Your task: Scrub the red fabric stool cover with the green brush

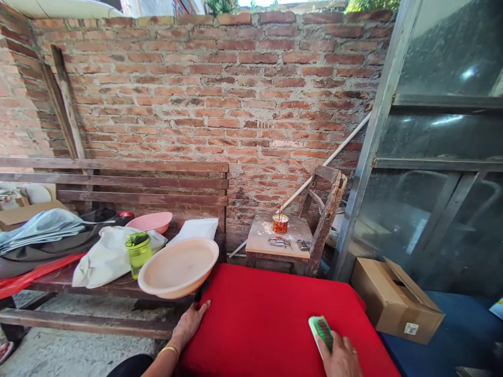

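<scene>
A red cloth (pixel 271 314) covers the flat surface in front of me. My left hand (pixel 189 325) rests at its left edge with the fingers stretched out, holding nothing. A yellow bangle (pixel 168 350) circles that wrist. On the right part of the cloth, my right hand (pixel 341 356) is wrapped around a green and white brush (pixel 323 331). The brush's far end sticks out past my fingers, and its near end is hidden by the hand.
On the wooden bench (pixel 188 180) at left are a pale basin (pixel 178 266), a green bottle (pixel 139 253), a white bag (pixel 105 256) and a pink basin (pixel 151 222). Behind the cloth, a chair (pixel 271 248) bears an incense pot (pixel 280 224) and padlocks (pixel 277 241). A cardboard box (pixel 395 298) stands right.
</scene>
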`<state>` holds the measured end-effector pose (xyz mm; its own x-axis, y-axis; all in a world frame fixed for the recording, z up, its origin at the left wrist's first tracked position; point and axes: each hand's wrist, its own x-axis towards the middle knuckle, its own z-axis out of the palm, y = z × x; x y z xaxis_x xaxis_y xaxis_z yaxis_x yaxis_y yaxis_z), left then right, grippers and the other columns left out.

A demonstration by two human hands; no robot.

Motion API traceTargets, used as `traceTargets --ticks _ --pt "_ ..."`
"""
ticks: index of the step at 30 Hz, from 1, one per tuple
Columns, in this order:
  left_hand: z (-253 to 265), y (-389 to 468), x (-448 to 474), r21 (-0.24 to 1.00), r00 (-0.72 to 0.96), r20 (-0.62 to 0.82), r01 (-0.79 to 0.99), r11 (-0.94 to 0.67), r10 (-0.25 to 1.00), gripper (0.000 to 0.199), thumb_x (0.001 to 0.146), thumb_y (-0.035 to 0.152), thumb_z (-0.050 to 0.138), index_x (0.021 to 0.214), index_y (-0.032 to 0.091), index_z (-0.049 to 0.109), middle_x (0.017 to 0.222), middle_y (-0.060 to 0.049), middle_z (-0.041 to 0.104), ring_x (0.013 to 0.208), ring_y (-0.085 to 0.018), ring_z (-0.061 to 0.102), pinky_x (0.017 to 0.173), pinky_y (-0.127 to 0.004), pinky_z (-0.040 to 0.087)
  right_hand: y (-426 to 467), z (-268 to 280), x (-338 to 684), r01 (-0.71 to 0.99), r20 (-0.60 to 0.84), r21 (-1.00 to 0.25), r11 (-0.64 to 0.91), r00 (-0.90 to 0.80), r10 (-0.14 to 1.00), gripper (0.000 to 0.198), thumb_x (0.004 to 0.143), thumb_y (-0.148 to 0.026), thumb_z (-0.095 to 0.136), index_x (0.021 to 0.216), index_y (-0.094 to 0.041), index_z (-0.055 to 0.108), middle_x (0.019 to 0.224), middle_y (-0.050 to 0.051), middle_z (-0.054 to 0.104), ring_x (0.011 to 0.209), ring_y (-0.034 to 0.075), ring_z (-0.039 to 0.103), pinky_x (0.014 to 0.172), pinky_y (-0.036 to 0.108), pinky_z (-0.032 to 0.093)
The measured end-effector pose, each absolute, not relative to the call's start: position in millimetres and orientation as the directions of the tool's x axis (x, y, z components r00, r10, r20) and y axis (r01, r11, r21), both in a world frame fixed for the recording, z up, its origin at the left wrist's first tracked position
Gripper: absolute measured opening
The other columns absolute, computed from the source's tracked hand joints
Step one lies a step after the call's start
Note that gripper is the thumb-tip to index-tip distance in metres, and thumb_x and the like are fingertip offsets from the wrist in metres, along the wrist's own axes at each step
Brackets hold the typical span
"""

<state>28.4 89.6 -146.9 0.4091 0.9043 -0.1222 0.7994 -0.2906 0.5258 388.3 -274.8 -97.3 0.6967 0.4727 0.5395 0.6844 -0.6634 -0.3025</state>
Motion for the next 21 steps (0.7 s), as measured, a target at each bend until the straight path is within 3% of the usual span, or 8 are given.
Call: traceTargets --ticks 2,6,10,15,18,21 --pt "-147.0 89.3 28.0 0.536 0.417 -0.121 0.791 -0.295 0.901 0.058 0.085 0.049 0.054 0.133 0.018 0.061 0.133 -0.014 0.065 0.125 -0.031 0.06 0.104 -0.038 0.045 -276.4 -93.6 386.2 0.702 0.52 -0.254 -0.665 0.679 0.518 0.061 0.096 -0.053 0.025 0.104 -0.019 0.074 0.092 0.02 0.07 0.079 0.036 0.07 0.074 0.05 0.056" --pt "-146.0 87.3 26.8 0.534 0.434 -0.123 0.787 -0.309 0.892 0.057 0.085 0.045 0.054 0.135 0.019 0.061 0.134 -0.014 0.064 0.124 -0.031 0.06 0.102 -0.038 0.046 -243.7 -107.4 319.5 0.879 0.504 -0.202 -0.433 0.472 0.723 0.045 0.093 -0.052 0.051 0.126 -0.026 0.067 0.112 0.015 0.073 0.101 0.033 0.071 0.086 0.042 0.057" --pt "-144.2 85.4 26.0 0.493 0.429 -0.106 0.806 -0.327 0.897 0.053 0.086 0.044 0.055 0.132 0.019 0.063 0.131 -0.014 0.066 0.122 -0.031 0.062 0.101 -0.037 0.047 -214.6 -130.9 262.5 0.925 0.479 -0.103 -0.366 0.369 0.797 0.03 0.082 -0.04 0.071 0.111 -0.033 0.073 0.117 0.01 0.073 0.108 0.034 0.069 0.089 0.042 0.057" --pt "-140.7 82.8 28.7 0.511 0.411 -0.097 0.802 -0.309 0.907 0.052 0.087 0.047 0.054 0.131 0.019 0.063 0.126 -0.014 0.068 0.121 -0.03 0.062 0.099 -0.036 0.048 -247.6 -115.4 321.7 0.842 0.476 -0.183 -0.508 0.528 0.704 0.026 0.088 -0.046 0.056 0.102 -0.033 0.073 0.105 0.01 0.074 0.097 0.031 0.071 0.079 0.04 0.057" --pt "-138.6 81.4 30.8 0.514 0.408 -0.096 0.802 -0.306 0.908 0.052 0.088 0.048 0.054 0.13 0.019 0.063 0.126 -0.015 0.068 0.121 -0.03 0.062 0.099 -0.036 0.048 -280.2 -90.0 376.1 0.724 0.466 -0.255 -0.641 0.673 0.574 0.043 0.091 -0.054 0.037 0.093 -0.029 0.072 0.084 0.013 0.069 0.078 0.033 0.07 0.069 0.045 0.056" --pt "-137.1 80.8 31.2 0.529 0.425 -0.081 0.785 -0.323 0.901 0.054 0.087 0.049 0.053 0.131 0.018 0.062 0.126 -0.015 0.068 0.121 -0.03 0.062 0.099 -0.036 0.048 -288.7 -74.3 387.7 0.669 0.469 -0.306 -0.678 0.725 0.504 0.052 0.091 -0.061 0.028 0.092 -0.029 0.069 0.08 0.012 0.066 0.074 0.034 0.067 0.066 0.048 0.054"
